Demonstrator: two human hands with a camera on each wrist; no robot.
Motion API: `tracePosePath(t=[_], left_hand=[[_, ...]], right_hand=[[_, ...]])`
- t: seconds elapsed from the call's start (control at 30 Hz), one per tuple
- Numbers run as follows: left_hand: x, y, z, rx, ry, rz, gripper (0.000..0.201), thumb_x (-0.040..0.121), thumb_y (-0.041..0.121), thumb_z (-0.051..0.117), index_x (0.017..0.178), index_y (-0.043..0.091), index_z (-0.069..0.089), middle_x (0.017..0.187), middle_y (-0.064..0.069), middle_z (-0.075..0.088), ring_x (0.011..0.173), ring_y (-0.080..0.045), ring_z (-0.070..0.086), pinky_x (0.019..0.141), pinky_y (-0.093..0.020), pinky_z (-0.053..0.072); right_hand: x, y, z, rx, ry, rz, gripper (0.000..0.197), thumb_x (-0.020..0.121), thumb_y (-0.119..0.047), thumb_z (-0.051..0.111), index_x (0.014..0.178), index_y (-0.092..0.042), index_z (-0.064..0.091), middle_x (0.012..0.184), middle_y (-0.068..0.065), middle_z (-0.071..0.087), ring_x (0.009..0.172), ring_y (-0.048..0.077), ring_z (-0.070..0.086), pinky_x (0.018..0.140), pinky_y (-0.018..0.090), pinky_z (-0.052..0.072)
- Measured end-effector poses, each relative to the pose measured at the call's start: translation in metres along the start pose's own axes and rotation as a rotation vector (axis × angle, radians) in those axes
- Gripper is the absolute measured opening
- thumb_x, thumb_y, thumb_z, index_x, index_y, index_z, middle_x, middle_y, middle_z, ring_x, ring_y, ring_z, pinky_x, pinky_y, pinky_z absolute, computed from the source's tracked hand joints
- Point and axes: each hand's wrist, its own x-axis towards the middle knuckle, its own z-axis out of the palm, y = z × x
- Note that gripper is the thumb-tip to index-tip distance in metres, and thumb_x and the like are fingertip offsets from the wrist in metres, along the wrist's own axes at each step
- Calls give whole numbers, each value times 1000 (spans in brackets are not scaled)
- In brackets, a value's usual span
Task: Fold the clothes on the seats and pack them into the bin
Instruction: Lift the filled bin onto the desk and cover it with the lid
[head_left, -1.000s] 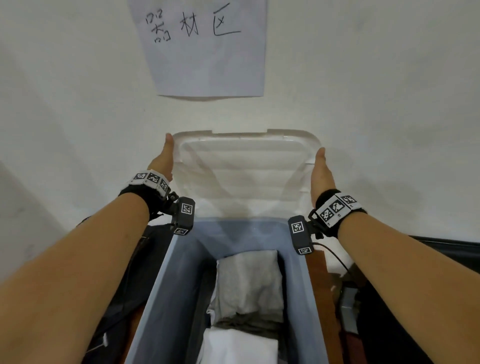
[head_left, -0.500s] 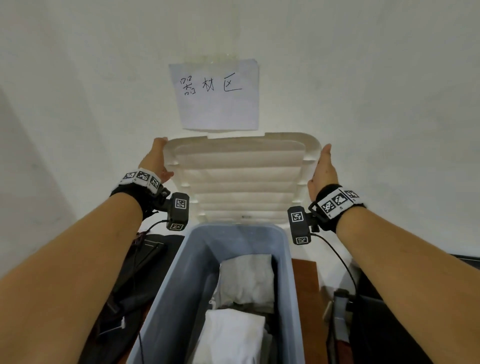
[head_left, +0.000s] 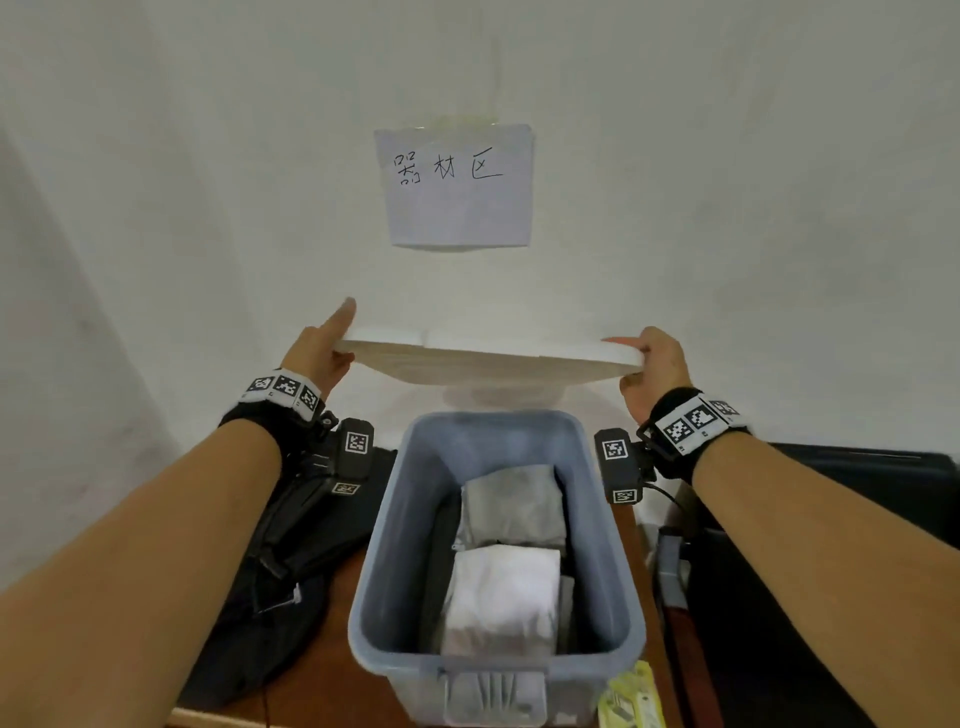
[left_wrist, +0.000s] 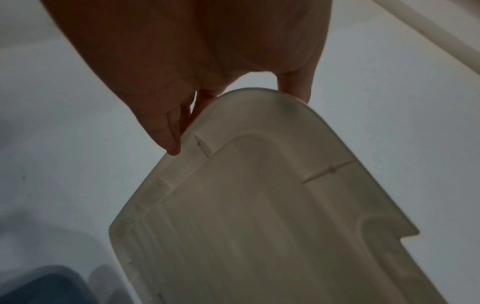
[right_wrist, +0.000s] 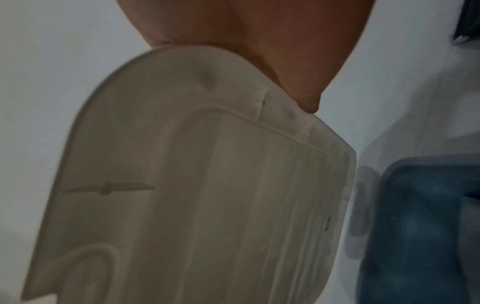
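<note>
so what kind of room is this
Probably a storage or equipment corner: a handwritten paper sign taped to a bare white wall, black bags and a blue bin on a wooden surface.

The lid (head_left: 488, 364) looks like milky, ribbed plastic, the bin (head_left: 387, 561) a smooth blue-grey translucent plastic, the folded clothes (head_left: 506, 551) soft matt cloth, the note (head_left: 460, 208) plain paper on a matt painted wall (head_left: 727, 208), the surface beneath (head_left: 332, 675) reddish wood.
</note>
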Motion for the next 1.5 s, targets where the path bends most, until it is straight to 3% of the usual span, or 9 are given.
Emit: tracePosePath(t=[0.13,0.27,0.33,0.43,0.53,0.63,0.77,1.33,1.5], left_hand=[[-20,-50,-34,432,-60,-19,40,90,2,56,129,9,53,118,-25,57,101,-41,59,87,-36,44],[-54,-101,-47,672,-236,-32,33,91,3,53,123,9,60,122,-30,51,104,-46,56,93,-40,47],[-68,-124,-50,732,-286,-42,27,92,5,52,113,17,65,126,-26,52,112,-44,54,96,-45,47],[-90,-152,-44,728,-307,-124,30,95,10,50,106,35,62,129,-20,52,119,-39,51,97,-38,45],[-108,-169,-34,653,-217,-288,49,93,32,57,134,8,46,131,-14,49,120,-36,49,91,-35,40],[-126,-186,-20,495,-192,-460,71,86,39,66,139,2,35,130,-16,50,117,-36,52,84,-36,41],[-139,-218,1,553,-268,-493,64,88,34,63,138,4,37,131,-16,53,113,-34,54,84,-37,44],[-165,-249,13,598,-245,-483,51,92,29,57,134,9,37,126,-15,53,98,-30,53,77,-34,41],[-172,-244,19,643,-209,-494,46,98,26,48,137,6,33,129,-20,51,112,-39,53,76,-34,37]], right_hand=[[-33,40,-14,-244,-10,65,10,90,-25,62,93,-15,63,96,1,57,78,11,49,71,21,40],[-57,80,-38,-593,32,104,67,72,-35,83,120,5,61,108,10,65,90,24,61,72,25,50],[-73,93,-46,-744,45,133,48,80,-24,77,114,6,61,102,12,60,84,25,58,64,23,50],[-87,112,-58,-873,86,174,45,84,-25,71,117,4,58,113,16,61,99,32,60,87,38,52],[-91,137,-75,-965,86,183,52,88,-28,61,129,3,51,123,20,59,107,39,59,97,49,49],[-101,158,-86,-1037,69,179,50,94,-24,53,137,-1,42,133,17,51,119,39,52,103,45,43],[-91,185,-114,-1118,65,191,47,99,-25,48,142,-5,40,143,19,45,128,36,46,102,36,36],[-102,230,-149,-1093,43,112,35,101,-26,44,132,-10,43,135,15,52,121,35,51,102,41,42],[-106,227,-150,-1099,-4,98,35,102,-28,42,130,-7,41,135,17,50,121,35,51,100,41,42]])
